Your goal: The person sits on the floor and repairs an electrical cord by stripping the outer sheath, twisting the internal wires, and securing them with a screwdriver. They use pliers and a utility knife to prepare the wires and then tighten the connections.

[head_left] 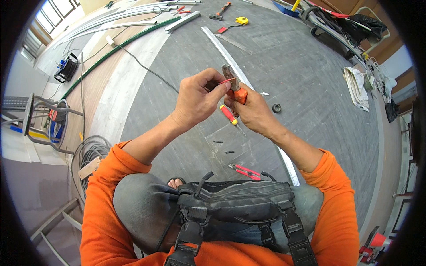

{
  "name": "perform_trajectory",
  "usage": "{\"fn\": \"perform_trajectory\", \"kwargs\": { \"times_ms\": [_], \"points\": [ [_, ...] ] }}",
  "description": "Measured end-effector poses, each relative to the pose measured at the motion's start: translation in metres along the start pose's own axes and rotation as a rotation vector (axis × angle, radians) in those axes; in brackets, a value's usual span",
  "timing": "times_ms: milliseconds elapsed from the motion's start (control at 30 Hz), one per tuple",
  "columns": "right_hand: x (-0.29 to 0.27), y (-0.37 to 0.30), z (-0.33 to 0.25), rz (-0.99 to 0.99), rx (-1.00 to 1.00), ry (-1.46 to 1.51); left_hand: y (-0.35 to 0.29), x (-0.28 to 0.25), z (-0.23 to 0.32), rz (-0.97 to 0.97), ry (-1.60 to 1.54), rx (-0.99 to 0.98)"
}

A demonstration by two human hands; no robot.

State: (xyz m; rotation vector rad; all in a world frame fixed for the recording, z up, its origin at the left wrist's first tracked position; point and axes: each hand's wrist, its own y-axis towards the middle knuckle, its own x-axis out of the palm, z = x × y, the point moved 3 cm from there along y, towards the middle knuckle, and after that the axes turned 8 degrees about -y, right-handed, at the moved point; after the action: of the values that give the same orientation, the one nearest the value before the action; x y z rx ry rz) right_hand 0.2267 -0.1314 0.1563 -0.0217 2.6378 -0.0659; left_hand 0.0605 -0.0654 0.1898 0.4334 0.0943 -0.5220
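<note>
My left hand (195, 98) pinches a thin red wire (227, 81) between thumb and forefinger. Wrapped in my right hand (256, 111) is a pair of pliers (240, 95) with orange handles and worn metal jaws pointing up. The jaws lie at the wire; whether they bite on it I cannot tell. Just below the hands, a red and yellow screwdriver (228, 114) rests on the grey floor. Nearer to me lies a red-handled cutting tool (246, 172), with two small black bits beyond it. To the right is a black ring like a tape roll (277, 108).
A long pale metal strip (226, 55) runs under my right arm. Farther off lie a hammer (220, 11), a yellow tape measure (242, 20) and metal profiles (183, 22). Left are a cable reel (66, 68), a stool (53, 107) and coiled cable (94, 145). A loaded trolley (344, 33) stands far right.
</note>
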Motion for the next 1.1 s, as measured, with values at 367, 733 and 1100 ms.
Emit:
{"fn": "perform_trajectory", "kwargs": {
  "times_ms": [367,733,1100],
  "points": [
    [0.016,-0.007,-0.011,0.014,-0.011,0.17,-0.004,0.009,-0.001,-0.026,-0.129,-0.155],
    [-0.031,0.012,0.044,0.45,0.315,0.724,0.0,0.0,0.003,0.003,-0.485,-0.089],
    [0.016,-0.015,0.121,-0.358,0.451,0.073,0.009,-0.013,-0.011,-0.134,-0.605,-0.149]
  ]
}}
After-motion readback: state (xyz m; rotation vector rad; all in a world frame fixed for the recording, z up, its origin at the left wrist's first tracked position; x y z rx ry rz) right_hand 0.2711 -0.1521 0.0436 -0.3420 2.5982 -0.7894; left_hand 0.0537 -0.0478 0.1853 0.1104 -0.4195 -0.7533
